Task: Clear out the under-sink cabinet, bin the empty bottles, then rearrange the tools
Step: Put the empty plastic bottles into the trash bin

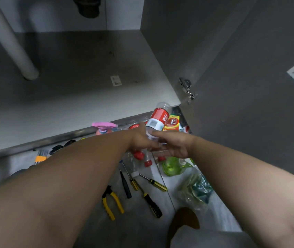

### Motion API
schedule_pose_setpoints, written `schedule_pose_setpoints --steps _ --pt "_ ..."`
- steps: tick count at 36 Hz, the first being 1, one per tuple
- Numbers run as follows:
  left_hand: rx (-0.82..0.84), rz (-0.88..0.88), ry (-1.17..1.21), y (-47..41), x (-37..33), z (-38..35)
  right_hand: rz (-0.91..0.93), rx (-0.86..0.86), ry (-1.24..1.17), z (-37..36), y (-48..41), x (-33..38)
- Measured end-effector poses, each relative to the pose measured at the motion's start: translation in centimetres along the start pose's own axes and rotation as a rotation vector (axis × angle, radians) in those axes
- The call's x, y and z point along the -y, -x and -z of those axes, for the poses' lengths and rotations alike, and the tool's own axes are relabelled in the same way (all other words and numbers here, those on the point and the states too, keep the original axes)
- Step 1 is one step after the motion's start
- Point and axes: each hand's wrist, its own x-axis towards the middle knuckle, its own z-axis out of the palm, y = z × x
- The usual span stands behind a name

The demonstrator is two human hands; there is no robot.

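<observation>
The grey cabinet floor (74,72) stretched ahead. Above the pliers (113,204) and screwdrivers (153,205), my left hand (140,141) and right hand (175,144) curled their fingers round a red-labelled bottle (157,117).

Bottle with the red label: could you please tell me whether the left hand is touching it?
Touching. The head view shows the left hand pressed against the clear end of the bottle, fingers lying along it with no gap.

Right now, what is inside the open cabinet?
Inside the cabinet I see a white pipe, a small white sticker on the floor panel and a dark drain part above. I see nothing else on its floor. Its left end is outside the picture, so unseen.
</observation>
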Motion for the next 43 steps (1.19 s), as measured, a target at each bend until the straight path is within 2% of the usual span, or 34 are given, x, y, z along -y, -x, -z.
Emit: schedule_pose_setpoints --steps 4,6,10,14,22,27,34,43 --pt "-0.127 0.042 0.134 -0.3 -0.7 0.2 -0.033 -0.043 0.168 1.9 0.3 2.2" --pt "-0.176 0.054 0.172 -0.5 -0.9 0.3 -0.019 -0.146 0.268 2.8 0.0 2.8" --pt "-0.244 0.023 0.159 -1.2 0.2 1.3 0.083 -0.444 0.612 4.7 -2.4 2.3" --pt "-0.273 -0.018 0.288 -1.7 1.1 2.3 0.077 -0.543 0.868 6.1 -4.8 1.6" --pt "-0.334 -0.026 0.578 -3.1 0.9 2.9 -0.002 -0.581 1.002 6.4 -9.1 2.7" --pt "-0.357 0.009 0.57 -4.3 1.4 2.2 -0.053 -0.637 1.057 6.2 -10.6 2.4" --pt "-0.345 0.007 0.574 -4.8 1.2 1.5 0.036 -0.773 1.041 6.1 -10.7 1.5" --pt "-0.274 -0.015 0.502 -2.4 -1.1 1.5 0.196 -0.732 1.021 5.6 -6.7 2.8"
